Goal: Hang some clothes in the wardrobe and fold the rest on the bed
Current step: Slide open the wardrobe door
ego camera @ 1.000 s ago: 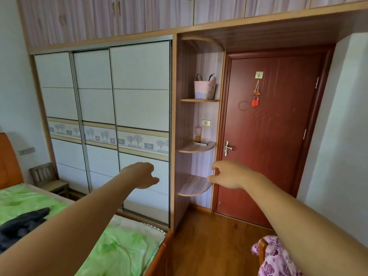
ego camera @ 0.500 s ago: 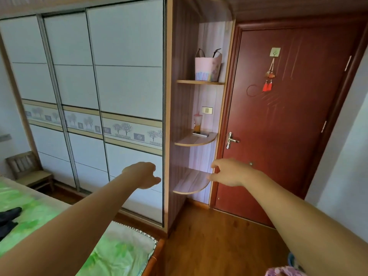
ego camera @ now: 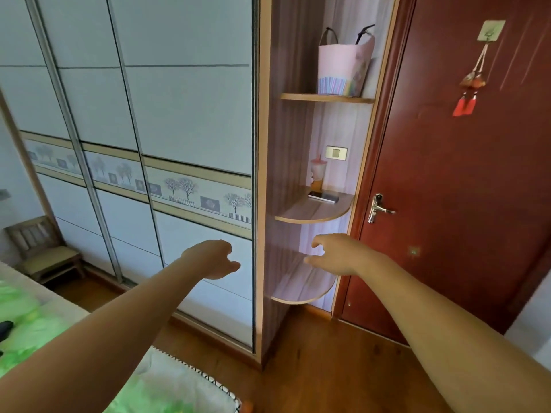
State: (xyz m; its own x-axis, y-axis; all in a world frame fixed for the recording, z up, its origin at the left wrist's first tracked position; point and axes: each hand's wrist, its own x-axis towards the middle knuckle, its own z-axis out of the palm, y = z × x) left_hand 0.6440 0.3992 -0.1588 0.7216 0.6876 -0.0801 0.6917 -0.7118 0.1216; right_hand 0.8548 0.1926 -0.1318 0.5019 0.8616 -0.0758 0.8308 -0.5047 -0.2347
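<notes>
1. Two bare arms reach forward over the bed (ego camera: 176,383), whose green cover fills the lower left corner. A dark garment (ego camera: 5,327) lies on it at the left edge, well apart from both hands.
2. The left hand (ego camera: 213,259) has a slack, empty grip with its fingers loosely curled. It hangs before the lower panel of the rightmost sliding door of the wardrobe (ego camera: 185,114); whether it touches the door cannot be told.
3. The right hand (ego camera: 340,254) also holds nothing, thumb and fingers apart, in front of the lowest corner shelf (ego camera: 298,290).
4. All three pale wardrobe doors are closed, and a band printed with trees crosses them.
5. On the middle shelf (ego camera: 310,213) a phone (ego camera: 323,196) lies flat beside a lidded cup (ego camera: 317,174).
6. The top shelf (ego camera: 326,98) carries an upright pink bag (ego camera: 343,67) whose contents are hidden.
7. Just right of the shelves is a red-brown door (ego camera: 462,189), with a red tassel ornament (ego camera: 469,90) hanging on it from a hook.
</notes>
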